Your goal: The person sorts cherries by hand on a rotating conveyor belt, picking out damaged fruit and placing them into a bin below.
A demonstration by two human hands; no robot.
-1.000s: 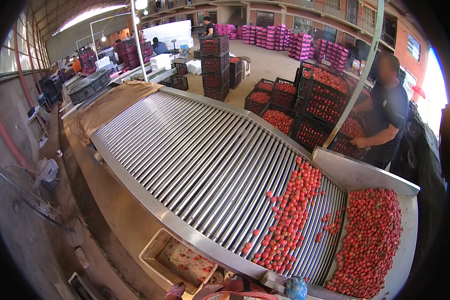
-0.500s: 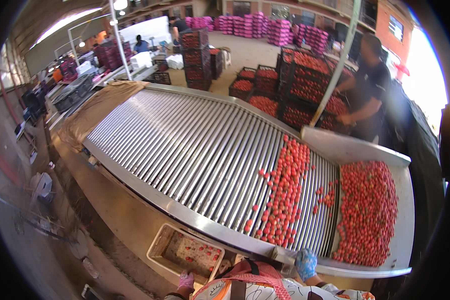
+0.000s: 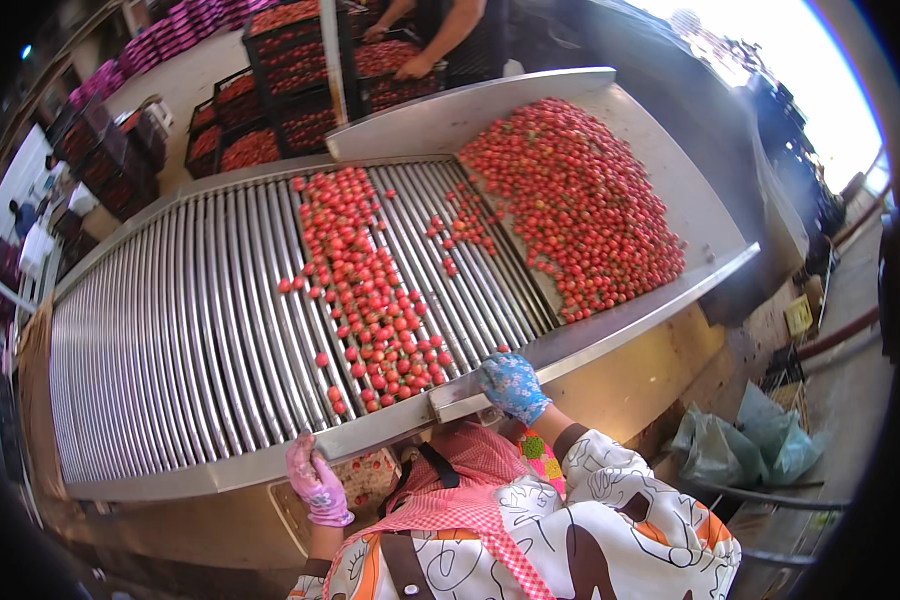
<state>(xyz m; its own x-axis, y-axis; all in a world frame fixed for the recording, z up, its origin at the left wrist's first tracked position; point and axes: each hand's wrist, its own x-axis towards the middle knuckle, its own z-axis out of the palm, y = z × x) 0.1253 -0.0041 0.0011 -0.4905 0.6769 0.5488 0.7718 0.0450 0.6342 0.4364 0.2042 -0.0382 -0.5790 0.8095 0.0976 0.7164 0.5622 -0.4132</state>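
A steel roller conveyor (image 3: 195,330) slopes across in front of me, with a band of small round red fruits, like cherry tomatoes (image 3: 355,270), lying over its rollers. My right hand (image 3: 513,388), in a blue flowered glove, rests at the near metal rim (image 3: 590,345) with its fingers curled on the edge. To the left, my left hand (image 3: 317,485) in a pink glove reaches up to the same rim, fingers stretched and thumb apart, holding nothing. Its fingertips are at the edge, just short of the rollers.
A large heap of the red fruits (image 3: 580,210) fills the chute at the conveyor's right end. Behind it, another person's hands (image 3: 415,66) are at stacked black crates (image 3: 288,75) of fruit. Below the near rim a pale bin (image 3: 288,520) partly shows. Plastic bags (image 3: 745,445) lie at right.
The view has swung rightward and closer to the conveyor. My left hand has risen from beside the bin to the near rim. My right hand stays at the rim.
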